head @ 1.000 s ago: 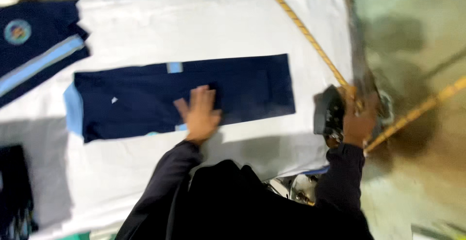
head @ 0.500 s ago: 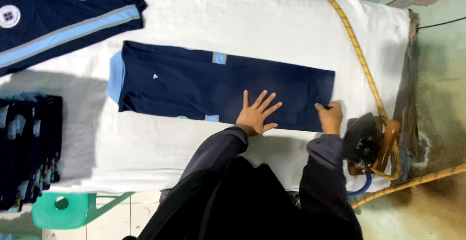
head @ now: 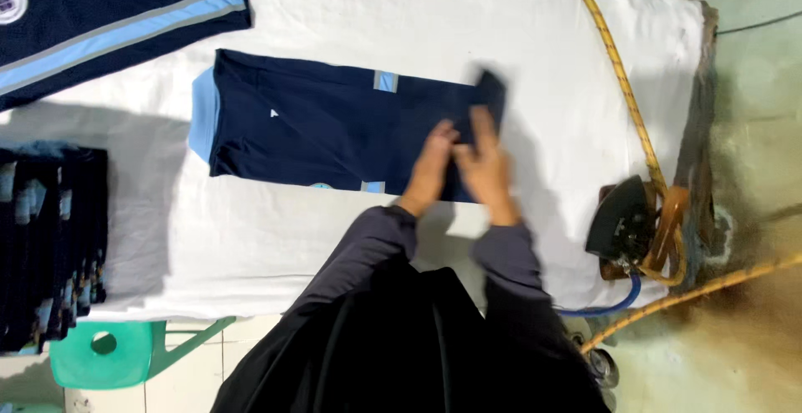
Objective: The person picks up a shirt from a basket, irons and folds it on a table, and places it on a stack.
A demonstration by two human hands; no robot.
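Item: folded navy shirt (head: 334,129) with a light blue collar, lying flat lengthwise on the white padded ironing table (head: 535,37), near its middle. Collar end is pointing toward the table's left side; a small light blue tab is showing on the upper edge and another on the lower edge.

Left hand (head: 433,162): resting on the shirt's right portion, fingers stretched out and pressing the cloth; whether it is gripping any fold cannot be told, as the hand is blurred.

Right hand (head: 484,158): lying just beside the left hand on the shirt's right end, fingers closing on the end of the cloth, which is lifting and turning back over the shirt; the picture is blurred here.

Iron (head: 622,225): dark, sitting on the table right of the shirt, well apart from it, near the table's right edge. A yellow braided cord (head: 622,79) is running from the iron up across the table.

Second navy garment (head: 100,20) with a light blue stripe: lying above and left of the shirt, at the table's upper left corner.

Stack of folded navy garments (head: 50,246): sitting left of and below the shirt, at the table's left end.

Green plastic stool (head: 109,350): standing below the stack, off the table's near edge.
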